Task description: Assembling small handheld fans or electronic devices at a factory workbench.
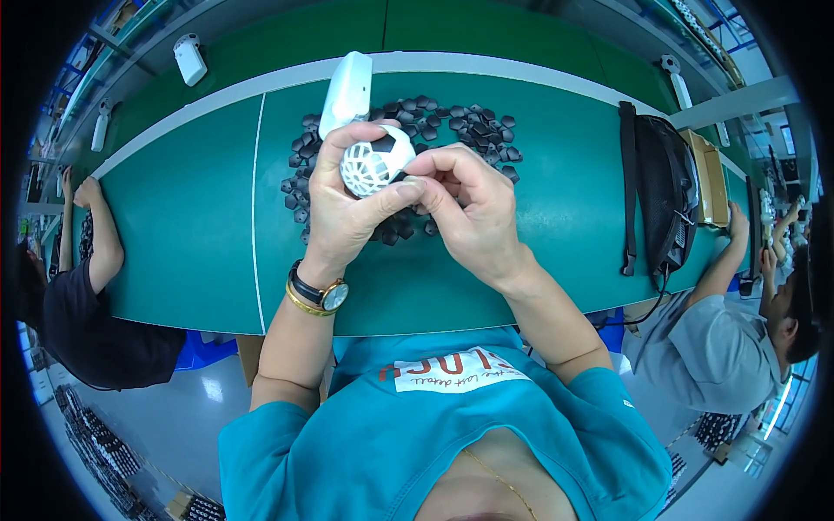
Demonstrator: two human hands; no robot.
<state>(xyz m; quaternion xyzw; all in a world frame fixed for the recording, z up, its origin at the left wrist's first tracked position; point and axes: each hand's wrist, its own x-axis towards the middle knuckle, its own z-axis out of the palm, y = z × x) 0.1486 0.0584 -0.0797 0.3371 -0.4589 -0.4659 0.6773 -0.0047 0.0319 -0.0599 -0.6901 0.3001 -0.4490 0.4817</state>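
My left hand point(337, 201) is wrapped round a white ball point(368, 170) with an open lattice on its near side and a black pentagon patch on its upper part. Its thumb presses along the ball's lower right. My right hand point(476, 204) is closed in a pinch against the ball's right edge. A dark patch shows at those fingertips, but I cannot tell whether it is pinched or set in the ball. Small black pentagon pieces point(487, 130) lie scattered on the green table point(565, 191) around and beyond my hands.
Just behind the ball stands a white rounded device point(347, 91). A black bag point(662, 191) with a strap lies at the right, beside an open cardboard box point(711, 178). Co-workers sit at both sides, one in a dark shirt point(113, 334), one in grey point(717, 352).
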